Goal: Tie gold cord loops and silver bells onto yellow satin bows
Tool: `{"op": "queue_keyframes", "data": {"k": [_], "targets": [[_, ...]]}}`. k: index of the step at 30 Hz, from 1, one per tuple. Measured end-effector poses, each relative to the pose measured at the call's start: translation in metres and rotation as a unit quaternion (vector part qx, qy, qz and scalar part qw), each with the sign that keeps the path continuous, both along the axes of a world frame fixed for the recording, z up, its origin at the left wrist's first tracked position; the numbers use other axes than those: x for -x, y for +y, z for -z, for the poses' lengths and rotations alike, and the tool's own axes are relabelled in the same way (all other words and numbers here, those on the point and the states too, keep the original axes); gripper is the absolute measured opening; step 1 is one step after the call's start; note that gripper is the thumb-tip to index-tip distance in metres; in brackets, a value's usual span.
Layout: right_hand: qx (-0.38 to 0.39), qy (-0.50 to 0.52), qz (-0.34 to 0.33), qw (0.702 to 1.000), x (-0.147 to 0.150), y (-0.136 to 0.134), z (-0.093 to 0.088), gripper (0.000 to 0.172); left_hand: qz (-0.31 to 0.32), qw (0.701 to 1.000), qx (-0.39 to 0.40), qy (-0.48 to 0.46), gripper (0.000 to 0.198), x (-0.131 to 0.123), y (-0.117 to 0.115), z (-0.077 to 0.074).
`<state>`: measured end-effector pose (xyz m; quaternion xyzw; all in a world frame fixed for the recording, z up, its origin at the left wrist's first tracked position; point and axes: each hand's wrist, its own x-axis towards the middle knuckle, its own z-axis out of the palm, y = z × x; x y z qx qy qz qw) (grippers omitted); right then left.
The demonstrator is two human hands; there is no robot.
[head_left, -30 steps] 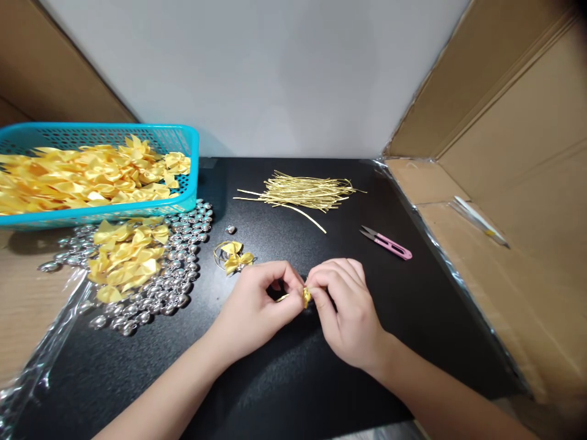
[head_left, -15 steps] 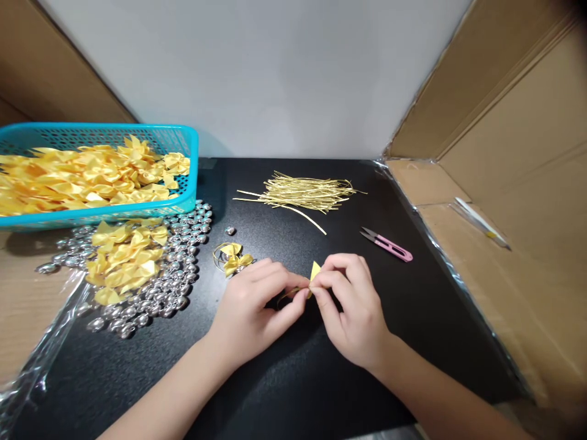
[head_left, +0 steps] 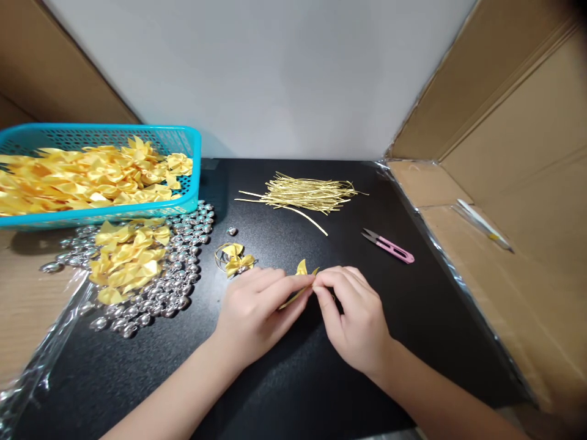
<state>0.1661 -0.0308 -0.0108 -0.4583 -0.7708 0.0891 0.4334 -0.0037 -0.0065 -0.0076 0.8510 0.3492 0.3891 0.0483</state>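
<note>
My left hand [head_left: 257,308] and my right hand [head_left: 351,311] meet over the black mat [head_left: 293,379], fingertips pinched together. Between them they hold a small yellow ribbon bow [head_left: 302,267] with a thin gold wire tie [head_left: 293,297] running down from it under my left fingers. A finished yellow bow with a gold loop [head_left: 233,256] lies just beyond my left hand.
A blue basket [head_left: 183,201] of yellow bows stands at the far left. In front of it is a heap of silver bells [head_left: 183,269] with loose bows [head_left: 128,256] on top. A bundle of gold wire ties [head_left: 307,192] and pink snips [head_left: 389,245] lie farther back. Cardboard walls stand on both sides.
The bow has turned and risen above my fingertips; a second ago it sat tucked between them. Both hands have shifted slightly, and the gold wire now shows below my left fingers.
</note>
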Motion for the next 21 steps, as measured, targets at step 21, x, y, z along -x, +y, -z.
{"op": "queue_keyframes", "data": {"k": [21], "targets": [[0.352, 0.123, -0.041, 0.927, -0.0017, -0.0009, -0.0086, 0.017, 0.000, 0.995, -0.051, 0.090, 0.020, 0.0013, 0.0093, -0.0026]]}}
